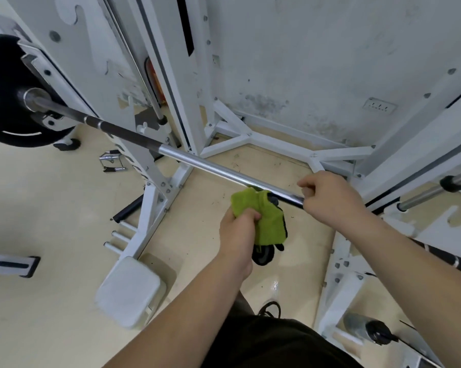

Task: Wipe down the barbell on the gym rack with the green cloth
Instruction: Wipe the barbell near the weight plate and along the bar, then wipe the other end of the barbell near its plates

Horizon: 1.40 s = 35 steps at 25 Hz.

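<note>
Two hands, left hand gripping green cloth, against barbell

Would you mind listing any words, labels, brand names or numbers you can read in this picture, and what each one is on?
None can be read.
Weight plate: a pale curved mark only, no letters legible.
Red patch behind the rack upright: possibly a label, mostly hidden and blurred.
Wall socket: slots only, no text.
Barbell and green cloth: no markings visible.
</note>
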{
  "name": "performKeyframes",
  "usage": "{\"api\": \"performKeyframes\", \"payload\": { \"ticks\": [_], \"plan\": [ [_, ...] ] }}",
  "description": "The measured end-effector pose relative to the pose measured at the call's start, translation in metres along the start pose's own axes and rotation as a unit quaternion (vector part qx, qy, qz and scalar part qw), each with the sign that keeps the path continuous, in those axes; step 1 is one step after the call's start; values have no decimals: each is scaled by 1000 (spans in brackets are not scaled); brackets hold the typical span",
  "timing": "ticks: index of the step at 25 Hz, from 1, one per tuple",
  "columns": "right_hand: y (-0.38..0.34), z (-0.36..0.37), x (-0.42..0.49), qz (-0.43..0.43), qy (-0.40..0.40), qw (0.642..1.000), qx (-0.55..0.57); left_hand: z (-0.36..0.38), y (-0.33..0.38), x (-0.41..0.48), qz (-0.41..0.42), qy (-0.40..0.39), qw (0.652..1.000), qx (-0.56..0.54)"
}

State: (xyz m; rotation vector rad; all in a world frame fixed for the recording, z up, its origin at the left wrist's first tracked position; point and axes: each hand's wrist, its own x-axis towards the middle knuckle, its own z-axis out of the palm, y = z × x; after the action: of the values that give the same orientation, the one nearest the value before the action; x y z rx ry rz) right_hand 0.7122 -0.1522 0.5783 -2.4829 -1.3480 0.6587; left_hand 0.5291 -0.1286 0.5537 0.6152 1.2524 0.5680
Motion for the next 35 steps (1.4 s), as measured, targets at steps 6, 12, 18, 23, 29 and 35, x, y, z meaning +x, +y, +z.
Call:
{"api": "performKeyframes", "payload": {
  "ticks": [6, 12, 18, 23, 29, 35],
  "plan": [
    [-26, 12, 32, 31, 29, 997, 67, -25, 107, 53, 222, -56, 917, 327],
    [-51, 31, 36, 62, 26, 997, 24, -96, 149, 131, 324, 98, 688, 642],
    [-41, 29, 26, 118, 63, 991, -12, -144, 131, 168, 487, 159, 604, 610],
    [-21, 31, -1, 132, 100, 985, -52, -90, 111, 141, 503, 18, 677, 538],
    [24, 22, -36, 79, 165, 982, -38, 38, 58, 80, 384, -195, 653, 623],
    [73, -8, -74, 104, 103, 978, 150, 103, 1, 2, 344, -216, 830, 383]
  ]
}}
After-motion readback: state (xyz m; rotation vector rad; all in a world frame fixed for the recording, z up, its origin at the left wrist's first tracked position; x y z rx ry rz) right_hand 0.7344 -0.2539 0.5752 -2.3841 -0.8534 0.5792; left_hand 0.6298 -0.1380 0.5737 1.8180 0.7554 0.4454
